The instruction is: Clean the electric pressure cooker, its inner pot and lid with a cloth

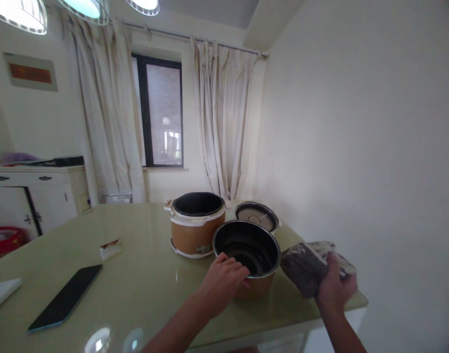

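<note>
Left hand (226, 279): grip is grasping the near rim of the inner pot (261, 250), fingers curling over the edge.
Right hand (335, 284): grip is clenching a bunched grey-and-white cloth (305, 269), holding it just right of the pot; cannot tell whether cloth and pot are touching.
Black phone (66, 298): lying flat at the near left of the bench (143, 279).
Inner pot: sitting mouth-up at the bench's right part, showing dark interior, brown exterior, shiny rim; base is hiding partly behind the left hand.
Small packet (110, 249): lying just beyond the phone.
Cooker body (195, 235): standing behind and left of the pot, its dark cavity facing up.
Round lid (256, 215): lying behind the pot, near the right wall.
White cabinet (51, 196): standing far left, a red basin (7, 240) sitting before it.
Pale curtains (224, 108): hanging either side of a dark-framed window (164, 113).
</note>
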The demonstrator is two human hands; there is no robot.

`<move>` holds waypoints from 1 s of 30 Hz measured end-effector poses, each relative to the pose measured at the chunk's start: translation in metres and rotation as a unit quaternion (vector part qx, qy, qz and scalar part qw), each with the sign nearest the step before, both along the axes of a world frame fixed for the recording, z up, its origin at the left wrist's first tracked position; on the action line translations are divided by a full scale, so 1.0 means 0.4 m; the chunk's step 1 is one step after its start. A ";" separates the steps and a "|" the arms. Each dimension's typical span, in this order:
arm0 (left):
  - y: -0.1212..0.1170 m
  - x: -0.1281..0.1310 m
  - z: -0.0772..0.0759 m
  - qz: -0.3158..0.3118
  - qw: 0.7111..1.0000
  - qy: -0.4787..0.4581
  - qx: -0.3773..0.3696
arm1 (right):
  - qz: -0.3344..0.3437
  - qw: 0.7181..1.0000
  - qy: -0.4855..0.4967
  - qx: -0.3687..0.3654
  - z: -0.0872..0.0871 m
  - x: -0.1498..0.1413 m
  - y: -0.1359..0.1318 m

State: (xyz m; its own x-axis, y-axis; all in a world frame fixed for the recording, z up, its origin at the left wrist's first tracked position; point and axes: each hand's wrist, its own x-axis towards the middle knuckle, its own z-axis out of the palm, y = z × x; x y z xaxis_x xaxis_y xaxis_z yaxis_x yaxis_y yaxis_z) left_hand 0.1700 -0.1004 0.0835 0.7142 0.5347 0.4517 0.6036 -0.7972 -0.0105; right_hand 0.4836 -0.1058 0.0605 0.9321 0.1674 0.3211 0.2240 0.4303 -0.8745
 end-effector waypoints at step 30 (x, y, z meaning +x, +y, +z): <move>0.021 -0.087 -0.027 0.053 0.996 -0.017 -0.076 | 0.125 0.988 -0.077 -0.040 -0.019 -0.306 0.078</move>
State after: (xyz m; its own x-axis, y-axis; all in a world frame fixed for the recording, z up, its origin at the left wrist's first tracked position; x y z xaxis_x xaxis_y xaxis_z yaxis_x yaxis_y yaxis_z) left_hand 0.1352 -0.0919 0.0729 0.6353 0.6708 0.3826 0.6828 -0.7194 0.1275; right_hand 0.3613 -0.0747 0.0530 0.7993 0.4172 0.4325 0.2528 0.4194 -0.8719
